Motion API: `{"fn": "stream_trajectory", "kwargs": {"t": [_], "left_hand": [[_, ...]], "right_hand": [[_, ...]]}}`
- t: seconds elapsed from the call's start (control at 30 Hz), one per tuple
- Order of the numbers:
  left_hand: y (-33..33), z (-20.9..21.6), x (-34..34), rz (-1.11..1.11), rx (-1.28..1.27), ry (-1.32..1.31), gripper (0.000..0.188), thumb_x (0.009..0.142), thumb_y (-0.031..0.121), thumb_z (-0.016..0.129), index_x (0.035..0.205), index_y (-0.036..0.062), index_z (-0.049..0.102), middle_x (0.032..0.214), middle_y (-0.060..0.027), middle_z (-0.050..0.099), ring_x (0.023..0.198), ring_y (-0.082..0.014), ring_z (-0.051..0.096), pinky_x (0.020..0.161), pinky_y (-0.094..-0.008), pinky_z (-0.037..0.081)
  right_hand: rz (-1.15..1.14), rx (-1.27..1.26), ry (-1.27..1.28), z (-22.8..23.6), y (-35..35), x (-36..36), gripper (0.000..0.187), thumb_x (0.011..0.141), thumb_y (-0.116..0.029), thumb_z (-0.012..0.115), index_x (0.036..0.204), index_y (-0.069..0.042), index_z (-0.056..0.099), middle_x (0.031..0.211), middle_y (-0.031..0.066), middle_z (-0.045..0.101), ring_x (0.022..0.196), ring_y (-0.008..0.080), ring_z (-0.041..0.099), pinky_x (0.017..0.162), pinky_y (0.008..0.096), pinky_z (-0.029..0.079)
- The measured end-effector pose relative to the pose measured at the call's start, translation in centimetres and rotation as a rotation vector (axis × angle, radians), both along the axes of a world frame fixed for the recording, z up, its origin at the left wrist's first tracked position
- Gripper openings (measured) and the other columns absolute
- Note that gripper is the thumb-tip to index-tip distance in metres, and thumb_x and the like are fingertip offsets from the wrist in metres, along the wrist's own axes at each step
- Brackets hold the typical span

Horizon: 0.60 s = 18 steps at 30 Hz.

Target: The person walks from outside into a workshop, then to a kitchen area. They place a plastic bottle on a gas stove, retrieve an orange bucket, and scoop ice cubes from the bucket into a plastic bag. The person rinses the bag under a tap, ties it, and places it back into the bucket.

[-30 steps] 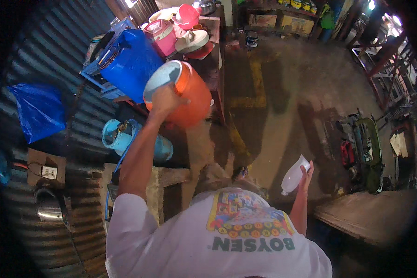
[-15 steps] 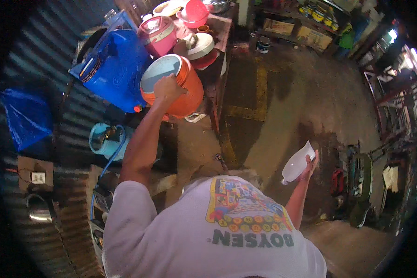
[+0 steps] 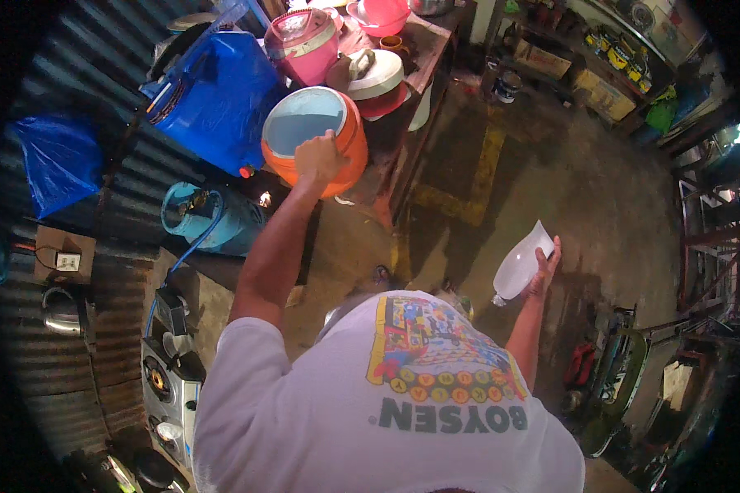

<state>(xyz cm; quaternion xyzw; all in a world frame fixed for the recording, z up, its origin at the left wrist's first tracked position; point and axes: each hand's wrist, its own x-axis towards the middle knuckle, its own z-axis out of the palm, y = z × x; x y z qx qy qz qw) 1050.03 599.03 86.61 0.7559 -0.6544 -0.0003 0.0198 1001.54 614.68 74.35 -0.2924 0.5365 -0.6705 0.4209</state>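
Cooler jug (image 3: 353,150) was gripped at its rim by left hand (image 3: 319,159), cut-off bottle (image 3: 517,268) by right hand (image 3: 543,276); level handling was advised.

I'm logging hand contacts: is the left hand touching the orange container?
Touching. The head view shows it plainly: the left hand is closed over the edge of the orange container, with no visible gap.

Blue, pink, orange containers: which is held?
The orange container, gripped at the rim by the left hand; no hand touches the blue container or the pink container.
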Motion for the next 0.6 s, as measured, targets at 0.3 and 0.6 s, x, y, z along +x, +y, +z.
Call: {"fn": "stream_trajectory", "kwargs": {"t": [0.3, 0.6], "left_hand": [[-0.4, 0.1, -2.0, 0.046, -0.135, 0.063, 0.073, 0.065, 0.046, 0.085, 0.119, 0.0041, 0.058, 0.103, -0.0191, 0.069, 0.099, -0.0363, 0.067, 0.074, -0.0481, 0.055], [6.5, -2.2, -14.6, -0.502, -0.198, 0.899, 0.127, 0.053, 0.035, 0.096, 0.150, -0.0014, 0.024, 0.147, -0.0206, 0.036, 0.138, -0.0316, 0.038, 0.113, -0.0430, 0.034]], "right_hand": [[0.364, -0.149, -0.009, 3.8, -8.4, 0.8, 0.092, 0.078, -0.018, 0.078, 0.154, -0.017, 0.026, 0.145, 0.0111, 0.036, 0.130, 0.0276, 0.041, 0.109, 0.0430, 0.037], [0.748, -0.277, 0.027, 11.8, -11.8, 8.4, 0.125, 0.072, 0.001, 0.081, 0.158, -0.021, -0.006, 0.138, 0.0165, 0.049, 0.124, 0.0274, 0.052, 0.106, 0.0428, 0.041]]}}
